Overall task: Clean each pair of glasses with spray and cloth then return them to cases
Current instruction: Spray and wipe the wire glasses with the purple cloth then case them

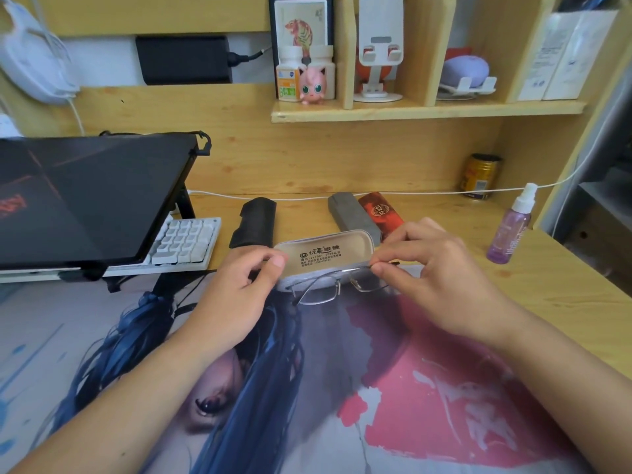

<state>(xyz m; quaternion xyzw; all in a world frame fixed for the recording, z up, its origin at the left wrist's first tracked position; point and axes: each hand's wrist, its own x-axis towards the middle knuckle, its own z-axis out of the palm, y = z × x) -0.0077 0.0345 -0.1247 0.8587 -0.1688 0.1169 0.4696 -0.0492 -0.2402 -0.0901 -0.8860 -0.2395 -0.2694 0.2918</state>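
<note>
Glasses (pixel 337 285) pinched at both temples. Left hand (pixel 236 295) and right hand (pixel 434 278) grasping, fingers curled. Open beige case (pixel 325 256) just beyond.

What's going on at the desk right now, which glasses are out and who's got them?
A person holds a thin metal half-rim pair of glasses in both hands, just above the open beige glasses case. The left hand pinches one end and the right hand pinches the other. Three closed cases, black, grey and red, lie behind. The purple spray bottle stands untouched at the right.
</note>
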